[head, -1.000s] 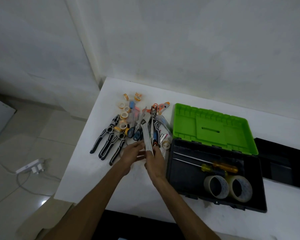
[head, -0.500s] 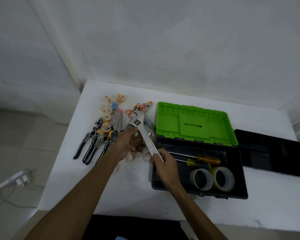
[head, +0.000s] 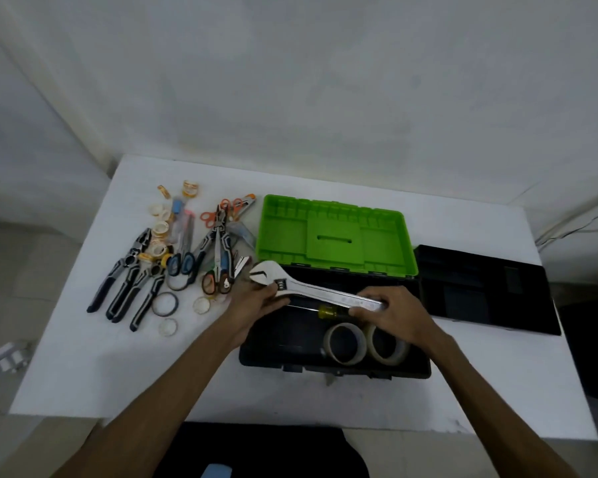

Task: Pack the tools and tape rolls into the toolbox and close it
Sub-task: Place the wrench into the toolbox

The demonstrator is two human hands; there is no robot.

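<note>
- 1 adjustable wrench (head: 311, 288) over the open toolbox (head: 425, 369), gripped by left hand (head: 256, 300) at head, right hand (head: 390, 312) at handle.
- Inside toolbox: 2 tape rolls (head: 346, 343), 1 screwdriver (head: 328, 310).
- Left of toolbox: 3 pliers (head: 125, 288), bare table (head: 101, 367) nearer.

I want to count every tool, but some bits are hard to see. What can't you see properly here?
All in the head view:
- Screwdriver in the toolbox: the wrench and right hand hide most of it.
- Wrench handle end: covered by the right hand; left hand covers part near the head.
- Small tape rolls: too small to count.
- Scissors and pliers: overlapping.
</note>
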